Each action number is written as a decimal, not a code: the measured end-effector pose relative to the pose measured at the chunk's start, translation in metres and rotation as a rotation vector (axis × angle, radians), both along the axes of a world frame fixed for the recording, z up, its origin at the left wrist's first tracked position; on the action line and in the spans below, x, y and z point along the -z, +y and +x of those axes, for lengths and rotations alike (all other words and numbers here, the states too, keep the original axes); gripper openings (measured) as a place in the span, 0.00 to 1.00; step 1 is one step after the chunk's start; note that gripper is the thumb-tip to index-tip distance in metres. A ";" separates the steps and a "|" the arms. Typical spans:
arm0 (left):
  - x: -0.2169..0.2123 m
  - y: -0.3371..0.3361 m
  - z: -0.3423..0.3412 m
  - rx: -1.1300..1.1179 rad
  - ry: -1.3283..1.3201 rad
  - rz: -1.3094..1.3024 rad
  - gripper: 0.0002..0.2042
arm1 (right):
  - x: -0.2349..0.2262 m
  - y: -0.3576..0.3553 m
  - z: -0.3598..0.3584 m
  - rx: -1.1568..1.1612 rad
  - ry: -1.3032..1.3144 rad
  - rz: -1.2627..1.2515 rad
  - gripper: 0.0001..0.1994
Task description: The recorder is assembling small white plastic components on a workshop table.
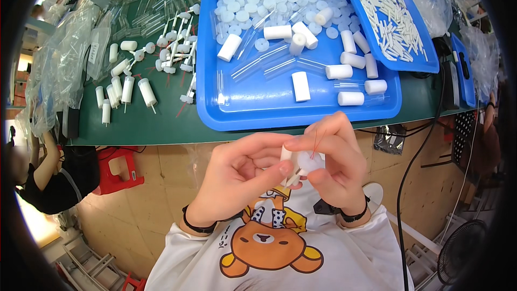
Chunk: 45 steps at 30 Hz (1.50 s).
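Note:
Both of my hands are close together in front of my chest, just off the near edge of the table. My left hand (pixel 231 175) pinches a white cylinder (pixel 286 154) between thumb and fingers. In my right hand (pixel 340 161) is a whitish disc (pixel 310 162) with thin red wires rising from it and a short stem pointing toward the left hand. The stem end and the cylinder are very near each other; fingers partly hide whether they touch. Beyond the hands lies a large blue tray (pixel 253 122).
The tray holds many translucent discs (pixel 251 8), white cylinders (pixel 301 86) and transparent tubes (pixel 261 63). A second blue tray (pixel 396 63) with thin white sticks overlaps its right corner. Disc-and-stem pieces with red wires (pixel 171 48) and capped cylinders (pixel 146 92) lie left on the green table (pixel 177 129).

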State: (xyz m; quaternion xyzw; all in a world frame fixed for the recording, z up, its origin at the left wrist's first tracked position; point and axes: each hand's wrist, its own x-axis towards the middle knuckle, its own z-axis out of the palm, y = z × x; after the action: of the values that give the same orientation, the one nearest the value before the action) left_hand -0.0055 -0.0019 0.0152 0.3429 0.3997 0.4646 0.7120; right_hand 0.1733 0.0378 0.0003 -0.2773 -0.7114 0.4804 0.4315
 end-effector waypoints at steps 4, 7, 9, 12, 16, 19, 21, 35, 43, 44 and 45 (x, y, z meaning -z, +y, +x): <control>-0.001 -0.001 0.005 -0.005 -0.013 -0.015 0.18 | -0.001 0.000 -0.003 0.022 -0.013 -0.096 0.14; 0.000 0.001 0.007 0.003 0.011 -0.018 0.17 | 0.000 0.004 -0.004 0.018 -0.032 -0.128 0.13; 0.003 0.003 0.007 0.011 0.039 0.017 0.18 | 0.001 0.004 -0.006 0.031 -0.020 -0.147 0.13; 0.007 0.005 0.007 -0.008 0.023 0.082 0.22 | 0.001 -0.001 -0.011 0.058 0.026 -0.221 0.13; 0.004 0.005 0.010 -0.040 -0.045 0.121 0.26 | -0.002 -0.002 -0.011 0.008 0.130 -0.371 0.13; 0.005 0.003 0.010 -0.044 0.019 0.174 0.24 | 0.000 -0.002 -0.008 -0.015 0.168 -0.426 0.13; 0.006 0.003 0.010 -0.032 0.072 0.214 0.23 | 0.001 -0.001 -0.007 -0.021 0.184 -0.418 0.12; 0.014 -0.002 0.010 -0.064 0.180 0.274 0.14 | 0.007 -0.001 -0.006 -0.044 0.300 -0.436 0.17; 0.008 0.008 0.004 0.098 0.448 0.510 0.11 | 0.013 -0.006 0.002 -0.004 0.301 -0.383 0.16; 0.004 0.013 0.004 0.116 0.512 0.553 0.12 | 0.014 -0.006 0.004 0.044 0.323 -0.352 0.15; 0.002 0.016 0.003 0.072 0.561 0.545 0.12 | 0.013 -0.006 0.007 0.085 0.339 -0.341 0.15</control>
State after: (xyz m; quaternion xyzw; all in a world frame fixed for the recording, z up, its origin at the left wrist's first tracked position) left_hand -0.0025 0.0140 0.0132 0.6468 0.4287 0.4164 0.4737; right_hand 0.1799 0.0318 -0.0132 -0.2912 -0.5250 0.6149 0.5114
